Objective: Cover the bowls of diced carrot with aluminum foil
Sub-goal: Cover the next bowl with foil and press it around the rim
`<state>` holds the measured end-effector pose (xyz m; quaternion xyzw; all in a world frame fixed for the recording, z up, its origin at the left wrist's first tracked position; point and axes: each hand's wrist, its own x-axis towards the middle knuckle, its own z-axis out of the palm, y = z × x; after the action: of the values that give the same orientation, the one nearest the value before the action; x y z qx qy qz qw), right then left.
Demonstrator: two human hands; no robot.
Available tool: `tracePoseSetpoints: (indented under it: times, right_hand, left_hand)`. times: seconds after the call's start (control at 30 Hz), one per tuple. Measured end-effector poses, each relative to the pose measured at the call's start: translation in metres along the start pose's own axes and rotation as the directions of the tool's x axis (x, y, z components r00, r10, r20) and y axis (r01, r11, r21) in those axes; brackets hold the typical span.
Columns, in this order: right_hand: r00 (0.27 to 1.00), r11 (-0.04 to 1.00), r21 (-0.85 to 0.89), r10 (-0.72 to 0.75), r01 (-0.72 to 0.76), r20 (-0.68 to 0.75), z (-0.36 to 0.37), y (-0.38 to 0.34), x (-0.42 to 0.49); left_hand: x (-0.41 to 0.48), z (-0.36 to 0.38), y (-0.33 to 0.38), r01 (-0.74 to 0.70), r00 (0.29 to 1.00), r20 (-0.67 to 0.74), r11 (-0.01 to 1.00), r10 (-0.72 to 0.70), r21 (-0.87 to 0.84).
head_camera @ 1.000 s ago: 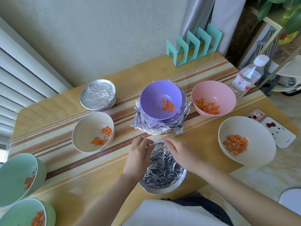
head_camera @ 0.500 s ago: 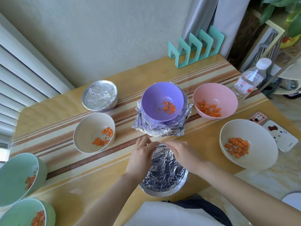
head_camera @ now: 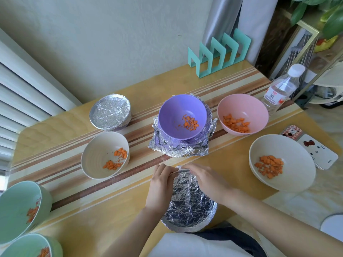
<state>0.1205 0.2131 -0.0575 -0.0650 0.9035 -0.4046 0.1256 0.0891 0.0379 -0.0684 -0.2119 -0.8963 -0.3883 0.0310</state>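
Currently crimping: foil-covered bowl [head_camera: 189, 225] sits at the table's [head_camera: 111, 204] near edge. Left hand [head_camera: 159, 182] and right hand [head_camera: 206, 179] curl fingers over its far rim, pinching the foil [head_camera: 187, 199]. Suggest working round the rim, pressing snugly without tearing.

Fwd: purple bowl [head_camera: 182, 115] blocks; table [head_camera: 96, 216] room near-left.
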Motion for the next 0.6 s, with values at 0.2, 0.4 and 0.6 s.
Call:
tracePoseSetpoints:
  times: [0.2,0.4,0.6]
  right_hand:
    - [0.995,0.991,0.115,0.052,-0.062,0.088,0.0,-0.008,0.003]
    - [0.986,0.983,0.161,0.065,-0.09,0.155,-0.005,-0.012,0.006]
    - [0.978,0.977,0.202,0.026,-0.069,0.209,-0.005,-0.015,0.008]
  left_hand:
    - [0.006,-0.005,0.002,-0.124,0.992,0.033,0.992,0.124,-0.013]
    - [0.006,-0.009,-0.003,-0.166,0.985,0.043,0.986,0.167,-0.016]
    - [0.01,-0.013,-0.004,-0.264,0.962,0.08,0.964,0.262,0.01]
